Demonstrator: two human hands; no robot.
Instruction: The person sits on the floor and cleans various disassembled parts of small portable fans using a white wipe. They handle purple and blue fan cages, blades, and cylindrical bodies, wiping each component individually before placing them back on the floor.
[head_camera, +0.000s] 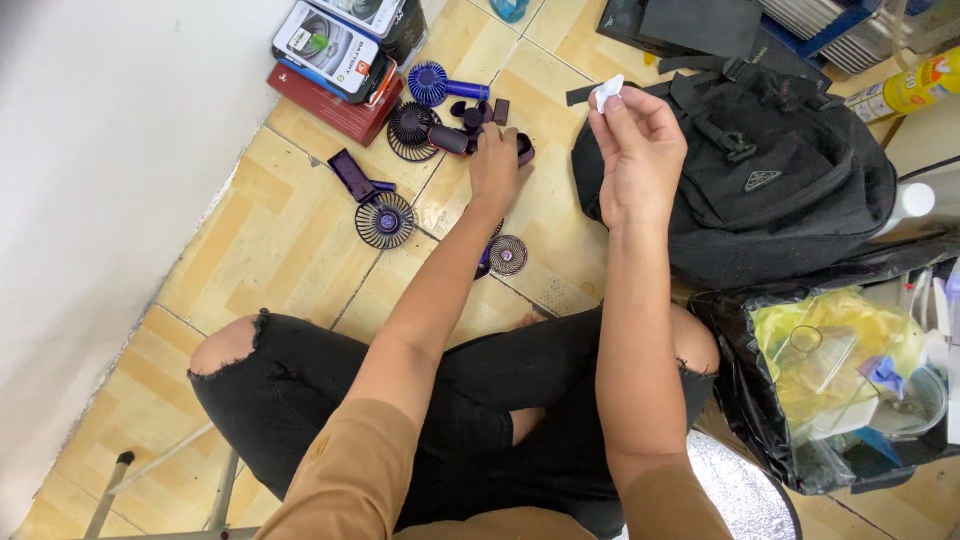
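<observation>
Two hands at work above a tiled floor (290, 250), seen from overhead past crossed legs in torn black trousers (480, 400). Left hand (497, 165) stretched forward and curled palm-down over a cluster of dark purple fan parts (470, 125), fingertips touching a small purple casing piece (524, 150); whether closed around it, impossible to tell. Right hand (635, 150) raised higher, thumb and fingers pressed together, pinching a small white scrap (608, 92) at the tips. Scattered around the left hand: a blue fan head with handle (440, 85), a dark round grille (410, 130), a second round grille (384, 220) lying flat near a purple rectangular piece (352, 175), and a smaller purple fan disc (508, 255) beside the forearm. Stacked product boxes (335, 55) against the white wall. Just beyond the right hand, a black backpack (770, 190); nearer the knee, a black bag holding yellow plastic and clear packaging (830, 370).
</observation>
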